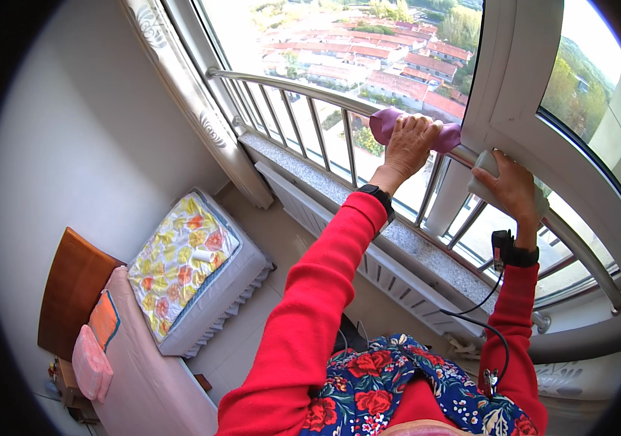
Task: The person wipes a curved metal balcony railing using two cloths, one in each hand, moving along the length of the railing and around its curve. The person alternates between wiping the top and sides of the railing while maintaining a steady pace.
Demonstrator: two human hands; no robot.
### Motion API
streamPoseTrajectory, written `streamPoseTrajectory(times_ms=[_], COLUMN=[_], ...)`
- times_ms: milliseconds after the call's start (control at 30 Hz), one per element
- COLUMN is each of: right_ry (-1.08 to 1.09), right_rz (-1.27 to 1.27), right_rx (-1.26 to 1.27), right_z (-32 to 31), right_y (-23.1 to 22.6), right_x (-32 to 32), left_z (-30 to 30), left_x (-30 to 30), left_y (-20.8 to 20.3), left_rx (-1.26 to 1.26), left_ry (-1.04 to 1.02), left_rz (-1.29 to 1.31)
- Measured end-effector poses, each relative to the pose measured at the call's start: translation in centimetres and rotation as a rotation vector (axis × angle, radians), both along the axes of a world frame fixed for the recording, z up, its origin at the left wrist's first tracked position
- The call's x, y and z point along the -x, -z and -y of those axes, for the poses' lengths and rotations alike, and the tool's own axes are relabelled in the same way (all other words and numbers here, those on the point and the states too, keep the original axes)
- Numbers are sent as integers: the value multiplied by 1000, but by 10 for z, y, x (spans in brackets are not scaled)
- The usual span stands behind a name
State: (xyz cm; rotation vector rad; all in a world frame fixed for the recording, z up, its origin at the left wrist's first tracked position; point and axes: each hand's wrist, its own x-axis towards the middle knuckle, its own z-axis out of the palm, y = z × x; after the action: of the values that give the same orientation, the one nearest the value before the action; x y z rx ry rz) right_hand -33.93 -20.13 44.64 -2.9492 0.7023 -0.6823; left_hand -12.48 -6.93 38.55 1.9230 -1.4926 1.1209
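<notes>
My left hand (411, 145) is closed over a purple cloth (383, 125), which wraps the top rail of a metal window railing (296, 86). The cloth sticks out on both sides of my fingers. Further right along the same rail, my right hand (512, 187) grips a pale grey-green folded cloth or pad (486, 166); its exact kind I cannot tell. That pale piece lies against the rail and shows again past my wrist. My palms hide the rail beneath them.
Behind the railing are window panes in a white frame (503, 65). Below it run a speckled stone sill (405, 236) and a white radiator (390, 280). A patterned curtain (205, 109) hangs at left, near a bed with a flowered cover (176, 254). A black cable (496, 330) hangs along my right arm.
</notes>
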Motion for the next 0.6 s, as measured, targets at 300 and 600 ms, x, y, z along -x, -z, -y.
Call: streamPoseTrajectory(times_ms=[300, 600], right_ry=[13, 24], right_rz=[4, -1], right_rx=[-3, -17], right_z=[3, 0], right_y=[4, 2], right_x=[0, 1], left_z=[-4, -17], left_x=[-14, -27], left_y=[-7, -18], left_rx=[-157, -251], left_ry=[35, 10], left_rz=[-98, -160])
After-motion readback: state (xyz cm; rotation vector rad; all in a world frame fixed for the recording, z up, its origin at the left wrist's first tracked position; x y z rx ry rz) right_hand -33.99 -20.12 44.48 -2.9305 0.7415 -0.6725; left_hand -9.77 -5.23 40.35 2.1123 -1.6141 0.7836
